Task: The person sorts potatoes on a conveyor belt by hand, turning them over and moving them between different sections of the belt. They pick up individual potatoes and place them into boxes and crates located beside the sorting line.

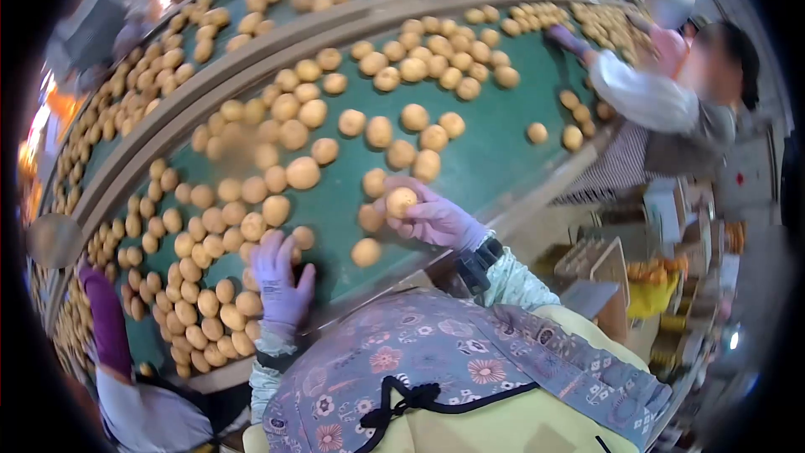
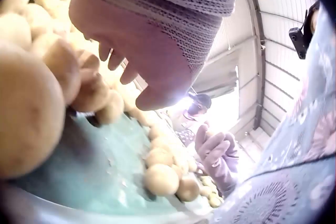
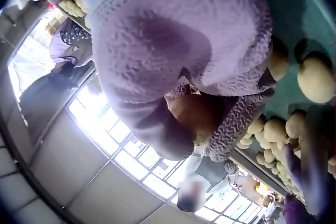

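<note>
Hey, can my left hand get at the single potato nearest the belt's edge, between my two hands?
Probably yes: the left hand looks empty, and only bare green belt shows between it and that potato.

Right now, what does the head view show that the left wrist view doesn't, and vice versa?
Head only: the yellow bag at right and the black bow at the wearer's front.
Left wrist only: pale roof panels.
Both: left hand, right hand, potatoes, green surface, floral garment.
</note>
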A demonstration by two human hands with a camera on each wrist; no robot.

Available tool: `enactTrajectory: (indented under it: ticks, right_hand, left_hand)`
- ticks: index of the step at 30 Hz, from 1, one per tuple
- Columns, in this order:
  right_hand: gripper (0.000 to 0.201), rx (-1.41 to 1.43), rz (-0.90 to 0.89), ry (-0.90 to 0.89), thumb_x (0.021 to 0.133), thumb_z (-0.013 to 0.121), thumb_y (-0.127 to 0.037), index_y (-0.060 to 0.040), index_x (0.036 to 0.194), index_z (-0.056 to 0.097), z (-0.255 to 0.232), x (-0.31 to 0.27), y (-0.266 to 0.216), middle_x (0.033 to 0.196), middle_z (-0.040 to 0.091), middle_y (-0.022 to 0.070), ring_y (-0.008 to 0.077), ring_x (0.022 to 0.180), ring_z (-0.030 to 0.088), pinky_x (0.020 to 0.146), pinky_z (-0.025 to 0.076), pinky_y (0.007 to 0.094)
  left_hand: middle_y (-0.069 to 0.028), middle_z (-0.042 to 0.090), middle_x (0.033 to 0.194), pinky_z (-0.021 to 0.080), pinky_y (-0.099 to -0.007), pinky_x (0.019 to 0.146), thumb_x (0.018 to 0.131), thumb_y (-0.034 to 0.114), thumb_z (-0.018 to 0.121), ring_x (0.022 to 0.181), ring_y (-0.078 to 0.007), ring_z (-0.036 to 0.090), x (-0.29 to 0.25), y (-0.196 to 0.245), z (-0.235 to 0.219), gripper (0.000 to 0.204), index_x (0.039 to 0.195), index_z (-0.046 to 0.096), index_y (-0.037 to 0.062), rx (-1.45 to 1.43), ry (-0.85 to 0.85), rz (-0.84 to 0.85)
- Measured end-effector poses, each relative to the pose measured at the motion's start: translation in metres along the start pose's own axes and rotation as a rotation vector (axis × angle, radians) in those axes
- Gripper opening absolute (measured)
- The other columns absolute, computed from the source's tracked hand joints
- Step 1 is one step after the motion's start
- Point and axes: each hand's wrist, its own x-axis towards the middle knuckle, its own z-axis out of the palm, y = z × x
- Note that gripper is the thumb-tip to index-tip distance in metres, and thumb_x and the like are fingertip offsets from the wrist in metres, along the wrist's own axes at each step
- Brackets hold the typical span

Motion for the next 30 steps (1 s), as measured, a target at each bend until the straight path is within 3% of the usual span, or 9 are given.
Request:
enactTrajectory:
  ticks: [6,8,12,15,18,19,22,25,30]
  right_hand:
    - [0.017,-0.278,0.068,0.105,0.112,0.063,-0.024,-0.0069,0.113,0.066,-0.006,-0.115,0.055,0.092,0.068,0.0076,0.0104,0.075,0.060,0.062,0.045,0.0237]
    - [0.027,-0.905,-0.129,0.081,0.114,0.058,-0.030,-0.0060,0.113,0.068,-0.015,-0.159,0.093,0.089,0.069,0.0087,0.0125,0.071,0.061,0.062,0.047,0.0239]
    - [0.029,-0.306,0.216,0.572,0.114,0.059,-0.028,-0.0001,0.118,0.067,-0.126,-0.184,0.184,0.099,0.073,0.0099,0.0215,0.083,0.072,0.071,0.060,0.0322]
    - [0.022,0.334,-0.038,0.908,0.113,0.061,-0.024,-0.0039,0.121,0.068,-0.193,-0.143,0.215,0.111,0.074,0.0126,0.0251,0.093,0.074,0.081,0.064,0.0360]
    - [0.034,-0.549,-0.309,1.005,0.114,0.060,-0.041,-0.0099,0.126,0.066,-0.257,-0.137,0.209,0.117,0.071,0.0147,0.0317,0.101,0.071,0.090,0.065,0.0502]
    - [0.041,0.119,-0.519,0.857,0.112,0.061,-0.047,-0.0096,0.129,0.066,-0.268,-0.135,0.190,0.116,0.071,0.0126,0.0326,0.103,0.070,0.093,0.064,0.0532]
    - [0.040,-0.070,-0.901,1.153,0.116,0.055,-0.036,-0.0022,0.137,0.063,-0.128,-0.125,0.093,0.124,0.072,0.0141,0.0304,0.108,0.072,0.097,0.063,0.0471]
    - [0.039,-0.666,-1.196,1.440,0.113,0.058,-0.015,0.0018,0.148,0.061,-0.110,-0.128,0.042,0.138,0.065,0.0169,0.0253,0.125,0.063,0.108,0.057,0.0395]
    - [0.064,-1.639,-0.371,1.249,0.105,0.076,-0.029,-0.0122,0.164,0.054,-0.082,-0.026,0.039,0.152,0.055,0.0221,0.0394,0.134,0.055,0.118,0.048,0.0495]
  left_hand:
    - [-0.0151,0.060,0.152,0.019,-0.0665,0.135,0.077,0.035,0.090,0.146,-0.0395,0.053,-0.004,0.002,0.044,0.081,0.150,0.061,0.0098,-0.087,-0.374,0.240]
    - [-0.0142,0.062,0.145,0.020,-0.0673,0.135,0.076,0.034,0.089,0.145,-0.0389,0.053,-0.004,-0.004,0.029,0.079,0.145,0.062,0.0096,-0.077,-0.369,0.246]
    - [-0.0103,0.066,0.124,0.024,-0.0674,0.135,0.069,0.032,0.090,0.143,-0.0372,0.054,-0.017,-0.018,0.009,0.074,0.136,0.066,0.0139,0.035,-0.393,0.257]
    - [-0.0102,0.065,0.115,0.026,-0.0695,0.133,0.066,0.031,0.088,0.146,-0.0394,0.052,-0.035,-0.022,-0.015,0.063,0.125,0.071,0.0149,0.245,-0.454,0.220]
    - [-0.0099,0.067,0.117,0.022,-0.0683,0.136,0.068,0.030,0.085,0.152,-0.0419,0.047,-0.062,-0.064,-0.049,0.052,0.116,0.073,0.0139,0.226,-0.295,0.111]
    - [-0.0092,0.067,0.117,0.023,-0.0681,0.135,0.066,0.032,0.087,0.152,-0.0441,0.046,-0.074,-0.086,-0.058,0.055,0.117,0.074,0.0139,0.276,-0.301,0.041]
    - [-0.0093,0.067,0.120,0.026,-0.0669,0.134,0.065,0.034,0.088,0.152,-0.0436,0.046,-0.107,-0.134,-0.108,0.058,0.119,0.075,0.0148,0.295,-0.234,-0.100]
    - [-0.0123,0.065,0.138,0.031,-0.0622,0.130,0.069,0.033,0.087,0.150,-0.0410,0.048,-0.154,-0.218,-0.143,0.065,0.130,0.072,0.0166,0.435,-0.065,-0.322]
    - [-0.0151,0.065,0.144,0.040,-0.0556,0.123,0.083,0.022,0.082,0.141,-0.0403,0.056,-0.180,-0.264,-0.192,0.061,0.142,0.069,0.0127,0.567,0.180,-0.430]
